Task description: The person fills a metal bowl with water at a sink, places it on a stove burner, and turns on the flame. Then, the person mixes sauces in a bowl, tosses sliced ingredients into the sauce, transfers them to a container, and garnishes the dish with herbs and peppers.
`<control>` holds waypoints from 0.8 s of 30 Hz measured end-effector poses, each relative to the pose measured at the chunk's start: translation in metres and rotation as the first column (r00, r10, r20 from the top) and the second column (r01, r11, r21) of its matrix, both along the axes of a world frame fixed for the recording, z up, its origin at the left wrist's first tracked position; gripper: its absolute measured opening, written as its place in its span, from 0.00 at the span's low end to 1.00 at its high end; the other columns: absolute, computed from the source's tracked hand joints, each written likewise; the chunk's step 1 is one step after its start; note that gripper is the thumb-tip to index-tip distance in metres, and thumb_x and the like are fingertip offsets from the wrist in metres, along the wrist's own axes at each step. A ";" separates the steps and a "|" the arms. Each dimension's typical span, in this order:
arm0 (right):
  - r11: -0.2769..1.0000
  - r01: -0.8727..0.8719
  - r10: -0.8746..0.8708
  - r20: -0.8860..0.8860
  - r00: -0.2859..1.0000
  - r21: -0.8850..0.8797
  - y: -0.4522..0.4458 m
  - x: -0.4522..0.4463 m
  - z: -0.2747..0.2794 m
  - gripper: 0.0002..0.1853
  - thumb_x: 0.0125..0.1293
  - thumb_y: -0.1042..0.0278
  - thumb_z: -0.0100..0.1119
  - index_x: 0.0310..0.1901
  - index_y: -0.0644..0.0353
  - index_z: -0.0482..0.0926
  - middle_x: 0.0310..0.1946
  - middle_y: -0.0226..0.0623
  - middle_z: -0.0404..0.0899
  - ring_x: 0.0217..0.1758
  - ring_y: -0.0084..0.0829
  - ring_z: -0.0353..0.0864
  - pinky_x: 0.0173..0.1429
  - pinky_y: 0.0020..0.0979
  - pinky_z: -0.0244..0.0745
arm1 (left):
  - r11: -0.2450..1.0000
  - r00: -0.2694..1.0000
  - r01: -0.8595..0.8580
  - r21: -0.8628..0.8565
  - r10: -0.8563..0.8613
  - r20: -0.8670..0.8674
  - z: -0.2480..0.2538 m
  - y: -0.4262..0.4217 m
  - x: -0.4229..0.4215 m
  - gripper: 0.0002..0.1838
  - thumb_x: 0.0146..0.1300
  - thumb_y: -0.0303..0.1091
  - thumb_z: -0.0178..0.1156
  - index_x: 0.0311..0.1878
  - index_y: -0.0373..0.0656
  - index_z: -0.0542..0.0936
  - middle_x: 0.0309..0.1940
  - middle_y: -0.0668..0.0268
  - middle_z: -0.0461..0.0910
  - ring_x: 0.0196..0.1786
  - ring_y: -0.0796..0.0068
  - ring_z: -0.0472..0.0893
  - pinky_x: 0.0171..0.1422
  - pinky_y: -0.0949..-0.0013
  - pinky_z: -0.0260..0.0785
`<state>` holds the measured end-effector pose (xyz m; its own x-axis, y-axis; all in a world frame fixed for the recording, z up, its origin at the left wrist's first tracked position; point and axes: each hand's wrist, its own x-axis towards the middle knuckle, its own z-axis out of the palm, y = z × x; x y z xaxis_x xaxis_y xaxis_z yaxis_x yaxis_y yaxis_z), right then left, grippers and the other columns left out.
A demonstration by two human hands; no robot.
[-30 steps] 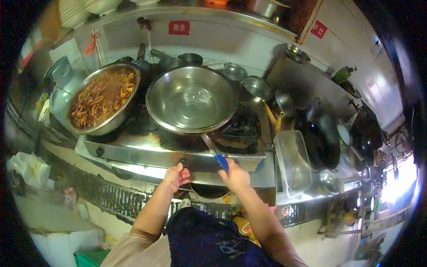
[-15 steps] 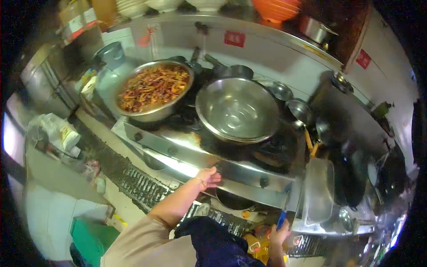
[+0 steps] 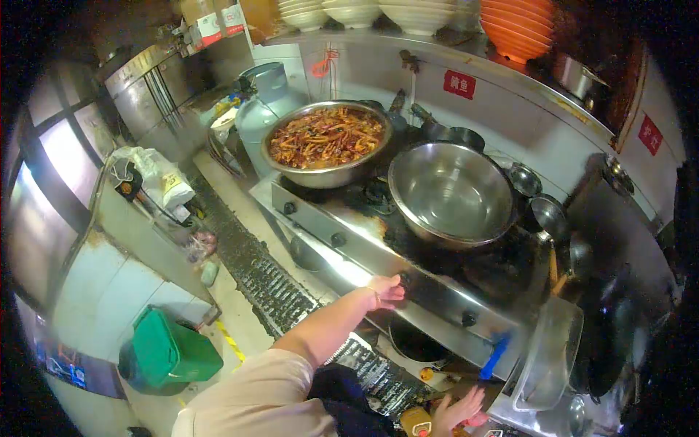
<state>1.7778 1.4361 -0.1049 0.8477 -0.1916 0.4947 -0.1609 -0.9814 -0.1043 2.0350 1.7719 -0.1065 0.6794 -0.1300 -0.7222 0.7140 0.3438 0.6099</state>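
Observation:
My left hand (image 3: 386,290) reaches to the steel front panel of the stove (image 3: 433,295). Its thumb and fingers are at a black knob (image 3: 405,280), which they partly cover. Below the panel's right end, my right hand (image 3: 460,409) has its fingers stretched out and holds nothing. Just above it, apart from the fingers, a slim blue handled tool (image 3: 495,357) is at the panel's edge; its upper end is blurred. On the stove sit an empty steel basin (image 3: 451,191) and a basin (image 3: 320,177) full of reddish-brown food pieces in sauce.
A gas cylinder (image 3: 269,105) stands behind the stove's left end. A clear plastic tub (image 3: 550,357) and ladles (image 3: 547,213) are at the right. Stacked bowls (image 3: 419,16) line the shelf above. A green bin (image 3: 175,349) stands on the floor near a drain grate (image 3: 273,291).
My right hand has let go of the blue tool and opened below it. My left hand stays at the knob. The camera view has swung left, so the scene sits further right.

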 end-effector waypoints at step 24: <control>0.453 0.423 -0.046 -0.454 0.890 0.784 0.134 -0.186 -0.055 0.17 0.58 0.63 0.64 0.45 0.63 0.76 0.36 0.41 0.77 0.38 0.30 0.73 0.43 0.33 0.71 | 0.995 0.995 0.100 -0.007 -0.100 0.025 0.024 -0.004 0.001 0.18 0.66 0.48 0.58 0.46 0.43 0.78 0.44 0.62 0.83 0.46 0.64 0.82 0.53 0.45 0.64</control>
